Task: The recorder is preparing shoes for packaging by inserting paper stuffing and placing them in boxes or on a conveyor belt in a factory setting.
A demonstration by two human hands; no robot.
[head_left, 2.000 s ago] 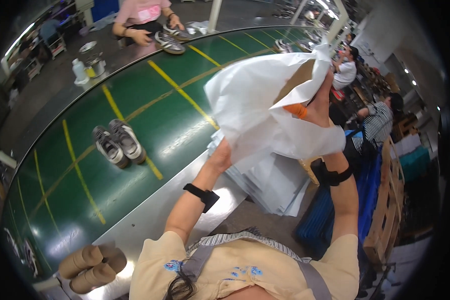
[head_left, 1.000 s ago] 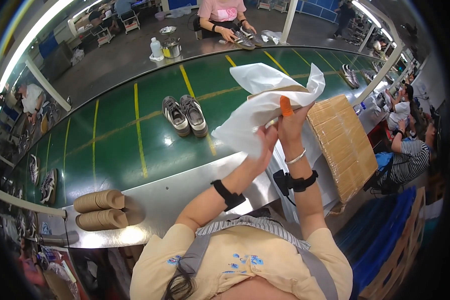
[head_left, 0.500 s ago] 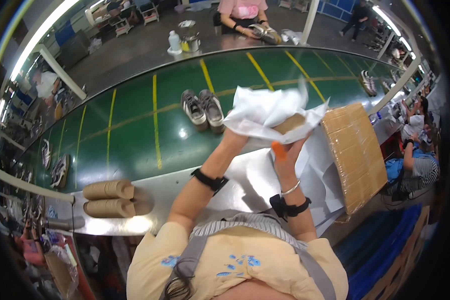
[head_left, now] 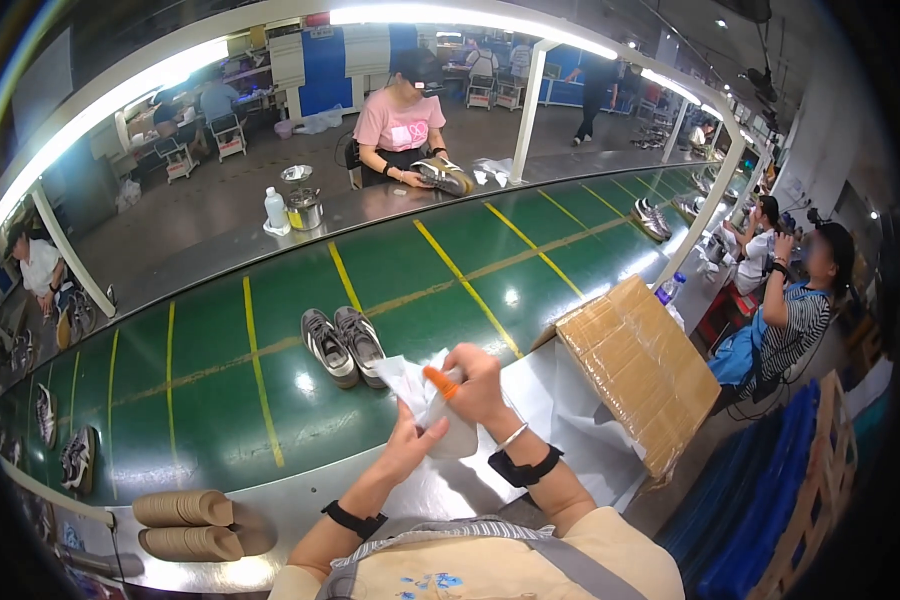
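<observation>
White paper (head_left: 417, 388) was bunched between my hands, over the near side of the green belt (head_left: 220, 430) where it met the metal tabletop (head_left: 360, 490). My left hand (head_left: 407, 447) pinched it from below, thumb along its near side; my right hand (head_left: 478, 383), with an orange finger cover (head_left: 441, 382), was curled over its upper right. I judged this a gathering or folding step. The next move, I reckoned, called for a firm left grip while the right hand tucked the loose edge. The paper overlapped the pair of shoes (head_left: 342, 345) in my view; I couldn't tell if they touched.

Two seconds earlier, the sheet had billowed wide, brown showing in its fold; now it was compact, with no brown visible. My hands had drawn lower and closer together, and the carton (head_left: 640, 370) stood plainly at my right.
</observation>
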